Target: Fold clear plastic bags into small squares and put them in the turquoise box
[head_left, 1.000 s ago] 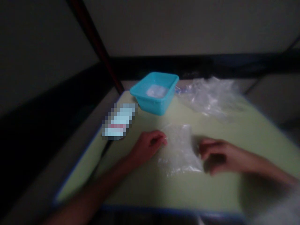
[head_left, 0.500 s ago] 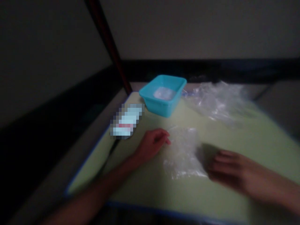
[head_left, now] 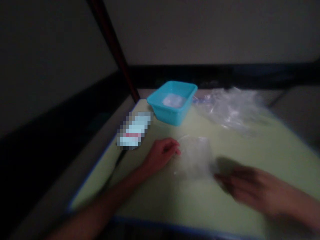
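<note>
A clear, flat plastic bag lies on the pale green tabletop in front of me, its lower part blurred. At the bag's upper left edge, my left hand is closed in a pinch with its fingertips on the plastic. My right hand comes in from the right, fingers together and pointing at the bag's lower right corner, which they seem to grip. Its thumb is hidden and its fingertips are smeared by motion.
A turquoise plastic basket with something whitish inside stands at the back. Right of it lies a heap of clear plastic bags. A phone-like lit device, pixelated, rests at the left with a dark cord. The table has a blue edge.
My right hand has shifted slightly left, its fingers straighter. The bag's lower edge has moved up and its lower right corner has drawn inward. My left hand stays at the bag's left edge.
</note>
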The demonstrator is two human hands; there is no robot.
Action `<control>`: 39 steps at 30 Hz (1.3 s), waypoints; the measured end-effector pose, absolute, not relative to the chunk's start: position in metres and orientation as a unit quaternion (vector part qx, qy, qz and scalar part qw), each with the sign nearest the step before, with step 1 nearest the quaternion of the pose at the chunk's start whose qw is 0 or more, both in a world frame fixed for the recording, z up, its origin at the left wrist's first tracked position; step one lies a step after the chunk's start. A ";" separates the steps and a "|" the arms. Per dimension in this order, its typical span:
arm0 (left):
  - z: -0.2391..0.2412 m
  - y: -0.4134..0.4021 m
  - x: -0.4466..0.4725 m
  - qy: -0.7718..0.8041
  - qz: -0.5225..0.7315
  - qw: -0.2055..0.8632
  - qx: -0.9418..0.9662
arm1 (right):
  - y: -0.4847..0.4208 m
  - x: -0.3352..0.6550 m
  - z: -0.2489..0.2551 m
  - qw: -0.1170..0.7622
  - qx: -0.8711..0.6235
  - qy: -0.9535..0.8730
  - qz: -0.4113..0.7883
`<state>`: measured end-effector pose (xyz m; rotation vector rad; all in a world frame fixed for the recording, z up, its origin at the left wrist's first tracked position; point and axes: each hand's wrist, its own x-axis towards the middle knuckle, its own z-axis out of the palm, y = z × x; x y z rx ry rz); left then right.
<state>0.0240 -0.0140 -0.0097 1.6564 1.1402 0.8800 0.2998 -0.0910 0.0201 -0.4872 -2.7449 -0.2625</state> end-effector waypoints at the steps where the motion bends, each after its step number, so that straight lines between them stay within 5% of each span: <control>1: -0.010 -0.014 0.024 0.462 0.357 0.456 0.672 | -0.090 0.301 0.021 0.169 -0.164 -0.967 -0.099; 14: -0.010 -0.014 0.026 0.452 0.365 0.461 0.671 | -0.069 0.302 0.008 0.168 -0.134 -0.963 -0.164; 22: -0.006 -0.010 0.020 0.459 0.384 0.440 0.669 | -0.057 0.307 -0.006 0.171 -0.187 -0.962 -0.103; 34: -0.011 -0.006 0.019 0.455 0.363 0.434 0.688 | -0.040 0.294 0.012 0.261 -0.482 -0.777 0.310; 39: -0.014 -0.006 0.021 0.468 0.375 0.452 0.661 | -0.031 0.288 0.009 0.306 -0.528 -0.686 0.396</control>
